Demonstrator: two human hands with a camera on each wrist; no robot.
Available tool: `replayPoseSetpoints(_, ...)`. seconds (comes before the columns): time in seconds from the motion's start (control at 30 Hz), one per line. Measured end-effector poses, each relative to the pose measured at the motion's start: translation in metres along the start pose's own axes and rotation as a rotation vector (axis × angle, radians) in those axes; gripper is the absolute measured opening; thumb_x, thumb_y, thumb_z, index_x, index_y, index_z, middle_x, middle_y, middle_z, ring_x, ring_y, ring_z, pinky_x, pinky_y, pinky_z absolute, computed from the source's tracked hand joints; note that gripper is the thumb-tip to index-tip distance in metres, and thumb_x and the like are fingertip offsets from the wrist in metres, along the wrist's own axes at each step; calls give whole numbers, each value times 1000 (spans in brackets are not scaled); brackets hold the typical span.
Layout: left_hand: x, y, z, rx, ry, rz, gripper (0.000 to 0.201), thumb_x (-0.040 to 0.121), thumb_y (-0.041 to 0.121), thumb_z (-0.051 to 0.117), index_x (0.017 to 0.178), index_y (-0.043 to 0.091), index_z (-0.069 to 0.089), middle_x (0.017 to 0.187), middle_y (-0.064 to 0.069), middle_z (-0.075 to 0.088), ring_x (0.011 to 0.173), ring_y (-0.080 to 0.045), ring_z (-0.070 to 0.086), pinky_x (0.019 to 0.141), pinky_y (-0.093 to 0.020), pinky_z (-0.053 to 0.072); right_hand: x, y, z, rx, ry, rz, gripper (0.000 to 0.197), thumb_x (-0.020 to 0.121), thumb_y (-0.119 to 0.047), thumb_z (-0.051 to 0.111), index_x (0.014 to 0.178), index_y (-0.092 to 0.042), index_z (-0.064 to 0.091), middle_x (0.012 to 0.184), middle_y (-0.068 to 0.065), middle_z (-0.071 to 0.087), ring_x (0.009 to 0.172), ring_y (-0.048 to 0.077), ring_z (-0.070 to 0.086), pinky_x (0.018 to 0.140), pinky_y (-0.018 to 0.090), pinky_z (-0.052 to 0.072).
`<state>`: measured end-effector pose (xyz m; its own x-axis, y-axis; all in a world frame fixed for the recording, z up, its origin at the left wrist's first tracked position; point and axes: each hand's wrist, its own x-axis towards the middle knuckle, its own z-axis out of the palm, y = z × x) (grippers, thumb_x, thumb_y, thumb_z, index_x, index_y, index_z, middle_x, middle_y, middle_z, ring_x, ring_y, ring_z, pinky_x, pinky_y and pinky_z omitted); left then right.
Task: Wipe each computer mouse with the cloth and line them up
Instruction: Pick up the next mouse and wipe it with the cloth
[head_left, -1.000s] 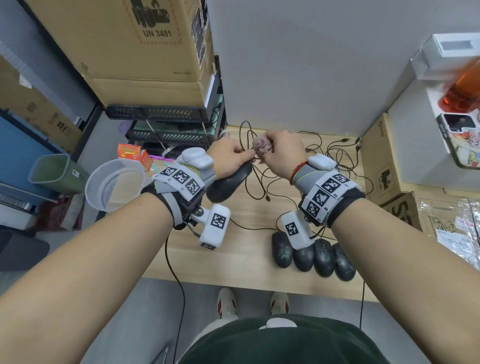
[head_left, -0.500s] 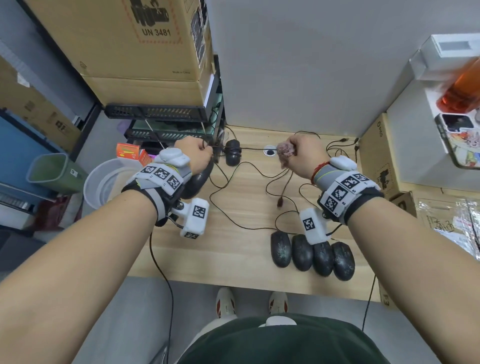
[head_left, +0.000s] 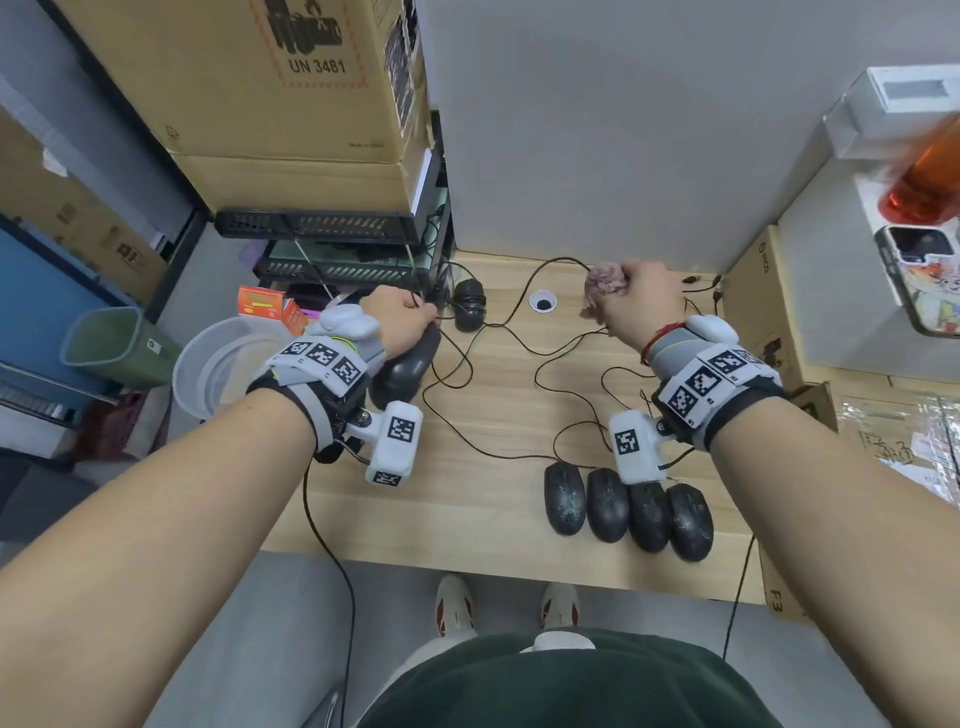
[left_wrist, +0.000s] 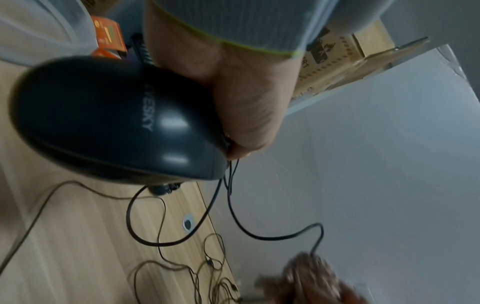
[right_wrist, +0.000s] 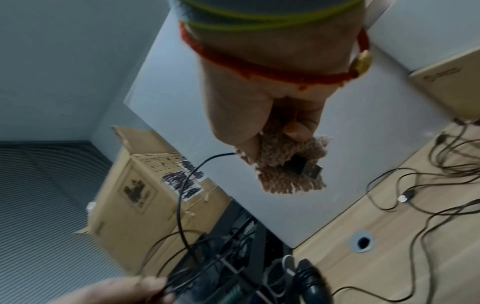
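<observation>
- Four mice (head_left: 626, 510) lie lined up on the tabletop (head_left: 483, 499).
- Left hand (head_left: 400, 325) grips a light, smooth, likely slippery mouse (left_wrist: 114, 123) left of them.
- Right hand (head_left: 641, 304) clutches the soft cloth (right_wrist: 288, 164) around its cable (right_wrist: 187, 185); hold the mouse's sides.

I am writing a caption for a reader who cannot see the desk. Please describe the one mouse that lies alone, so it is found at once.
Start at the wooden desk and go to its back edge, where the grey wall panel rises. Left of the round cable hole, beside the black shelf rack, lies a black wired mouse. Unlike the four mice lined up side by side at the front edge, it sits alone, and no hand holds it.
</observation>
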<state>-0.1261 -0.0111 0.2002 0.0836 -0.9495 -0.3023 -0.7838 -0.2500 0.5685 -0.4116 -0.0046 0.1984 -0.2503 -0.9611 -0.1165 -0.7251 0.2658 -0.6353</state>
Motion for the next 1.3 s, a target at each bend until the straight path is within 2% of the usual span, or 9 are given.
replayPoseSetpoints(0.17, -9, 29, 21, -89, -39, 93, 33, 92, 38, 65, 69, 15, 69, 81, -5, 67, 78, -21, 57, 66, -28, 37, -19, -36, 19, 4, -71, -214, 14, 85, -29, 65, 86, -16, 71, 79, 4, 74, 78, 28, 69, 72, 40, 58)
replayPoseSetpoints(0.33, -14, 52, 21, -223, -101, 164, 45, 98, 34, 61, 55, 21, 56, 59, 3, 51, 62, -14, 43, 60, -29, 32, -24, -49, 31, -103, -73, -375, 23, 93, -36, 58, 93, -16, 70, 82, 4, 71, 82, 27, 63, 72, 34, 50)
replayPoseSetpoints(0.47, -13, 55, 20, -346, -124, 57, 42, 101, 45, 50, 78, 13, 66, 82, -6, 64, 79, -22, 55, 75, -32, 39, -21, -48, 36, -144, -59, -378, 20, 93, -32, 58, 77, -21, 57, 74, -2, 63, 80, 29, 63, 65, 30, 41)
replayPoseSetpoints(0.57, -14, 51, 21, -330, -165, 90, 60, 91, 63, 57, 67, 9, 64, 71, -2, 62, 67, -18, 55, 70, -31, 40, -22, -48, 37, -147, -71, -393, 17, 93, -35, 58, 79, -25, 60, 75, -2, 63, 79, 28, 61, 65, 28, 37)
replayPoseSetpoints(0.67, -15, 45, 22, -183, -151, 160, 50, 89, 48, 69, 63, 6, 62, 61, -2, 53, 60, -15, 47, 62, -29, 36, -21, -47, 38, -149, -83, -424, 13, 92, -33, 59, 88, -23, 67, 82, 0, 70, 84, 29, 65, 68, 31, 46)
replayPoseSetpoints(0.83, -13, 41, 24, -148, -99, 202, 59, 98, 51, 52, 87, -5, 67, 75, -16, 60, 68, -19, 47, 68, -32, 37, -16, -44, 35, -186, -94, -419, 15, 94, -35, 57, 88, -22, 64, 83, 4, 68, 84, 32, 62, 65, 29, 35)
replayPoseSetpoints(1.07, -13, 42, 27, -148, -82, 228, 57, 105, 45, 42, 89, -5, 65, 89, -21, 68, 78, -28, 55, 77, -36, 44, -16, -42, 21, -222, -117, -420, 19, 94, -35, 57, 94, -18, 65, 80, 2, 64, 77, 29, 55, 64, 31, 39)
replayPoseSetpoints(1.2, -16, 41, 26, -169, -103, 208, 52, 106, 40, 44, 65, 9, 53, 62, -2, 49, 61, -15, 41, 64, -32, 32, -15, -35, 15, -292, -149, -454, 15, 91, -25, 57, 103, -17, 64, 96, 9, 70, 90, 35, 60, 67, 33, 41)
replayPoseSetpoints(1.3, -19, 44, 29, -177, -125, 209, 50, 106, 40, 44, 63, 18, 55, 60, 5, 47, 58, -12, 40, 62, -31, 31, -15, -33, 15, -321, -166, -438, 16, 90, -24, 58, 104, -19, 63, 99, 9, 71, 95, 37, 61, 69, 35, 44)
